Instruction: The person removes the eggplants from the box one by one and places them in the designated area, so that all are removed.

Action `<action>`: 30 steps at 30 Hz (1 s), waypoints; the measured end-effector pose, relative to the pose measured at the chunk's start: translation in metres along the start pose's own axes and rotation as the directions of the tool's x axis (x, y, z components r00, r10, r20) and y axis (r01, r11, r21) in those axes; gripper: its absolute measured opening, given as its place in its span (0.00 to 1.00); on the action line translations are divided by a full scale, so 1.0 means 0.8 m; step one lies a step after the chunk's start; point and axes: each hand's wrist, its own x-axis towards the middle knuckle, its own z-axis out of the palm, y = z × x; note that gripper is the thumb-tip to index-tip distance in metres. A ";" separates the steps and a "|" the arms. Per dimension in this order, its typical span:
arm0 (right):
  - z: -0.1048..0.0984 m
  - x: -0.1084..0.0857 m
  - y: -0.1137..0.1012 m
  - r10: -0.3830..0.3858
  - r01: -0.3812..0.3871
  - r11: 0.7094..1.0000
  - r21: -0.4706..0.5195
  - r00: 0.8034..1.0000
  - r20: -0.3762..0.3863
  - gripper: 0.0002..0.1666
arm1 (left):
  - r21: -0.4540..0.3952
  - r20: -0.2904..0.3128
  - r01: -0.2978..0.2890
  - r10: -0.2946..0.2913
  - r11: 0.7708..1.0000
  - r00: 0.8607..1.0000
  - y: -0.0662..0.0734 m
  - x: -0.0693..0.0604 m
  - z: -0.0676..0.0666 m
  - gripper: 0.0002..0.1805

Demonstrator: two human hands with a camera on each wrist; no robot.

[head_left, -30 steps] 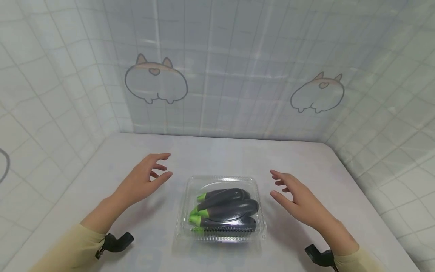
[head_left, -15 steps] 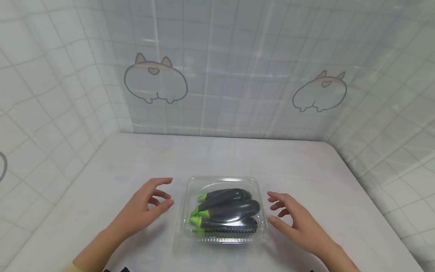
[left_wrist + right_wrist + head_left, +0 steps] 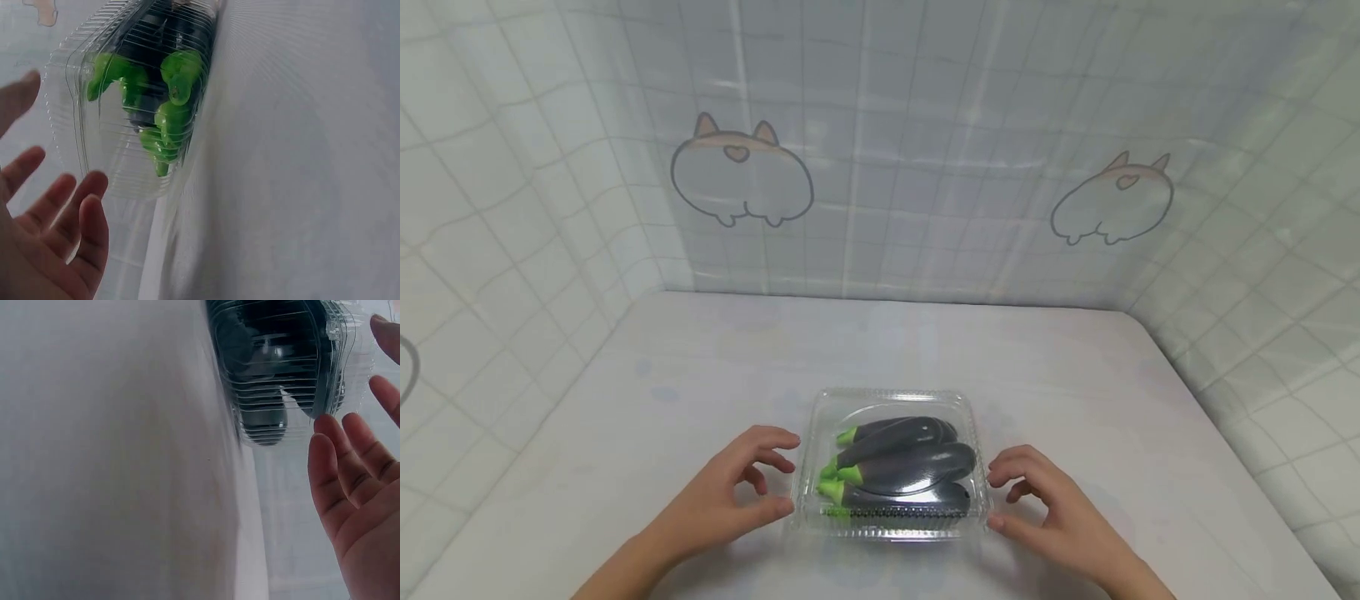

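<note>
A clear plastic clamshell box [image 3: 887, 398] with its lid down stands on the table, in front of the person. Several dark eggplants [image 3: 917, 467] with green stem ends lie inside it, the stems pointing left. My left hand [image 3: 722, 496] is beside the box's left side, fingers bent loosely and thumb apart from them. On the other side my right hand [image 3: 1056, 517] has its fingertips close to the right rim; whether they touch it cannot be told. In the left wrist view the green stems [image 3: 178, 75] show through the ribbed wall. Neither hand grips anything.
The white table [image 3: 715, 358] carries the box near its front. A tiled-pattern curtain or sheet [image 3: 925, 150] with dog drawings hangs behind, and similar white walls [image 3: 497, 250] rise at the left and right.
Both hands have come down toward the person and inward, nearer to the two sides of the box. The box and the eggplants stay where they were.
</note>
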 end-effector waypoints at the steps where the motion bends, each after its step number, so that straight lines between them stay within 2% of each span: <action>1: 0.000 0.001 -0.005 -0.006 0.006 1.000 0.007 1.000 -0.005 0.29 | -0.009 0.016 -0.020 0.020 1.000 1.000 0.001 -0.001 0.000 0.33; 4: 0.001 0.005 -0.018 -0.021 0.021 0.999 0.032 1.000 -0.017 0.30 | -0.019 0.037 -0.066 0.067 0.998 0.997 0.002 -0.002 0.001 0.32; 8: 0.002 0.006 -0.021 -0.034 0.035 0.997 0.073 0.999 -0.006 0.31 | -0.020 0.042 -0.101 0.101 0.995 0.994 0.003 -0.003 0.001 0.29; 12: 0.004 0.005 -0.020 -0.042 0.039 0.993 0.113 0.999 0.025 0.33 | -0.038 0.074 -0.150 0.152 0.988 0.986 0.002 -0.006 -0.003 0.27; 14: 0.005 0.004 -0.022 -0.019 0.014 0.993 0.114 0.999 0.045 0.33 | -0.033 0.093 -0.181 0.183 0.983 0.979 0.001 -0.009 -0.005 0.26; 17: 0.007 0.001 -0.022 -0.013 0.009 0.997 0.072 0.998 0.056 0.32 | -0.012 0.114 -0.227 0.227 0.974 0.967 -0.001 -0.012 -0.008 0.27; 23: 0.011 -0.008 -0.005 -0.088 0.091 0.994 -0.065 0.994 0.057 0.26 | 0.008 0.124 -0.343 0.340 0.939 0.932 -0.003 -0.012 -0.008 0.27; 30: 0.011 -0.017 0.014 -0.143 0.150 0.985 -0.082 0.986 0.085 0.19 | 0.078 0.133 -0.377 0.365 0.923 0.921 0.001 -0.012 -0.010 0.25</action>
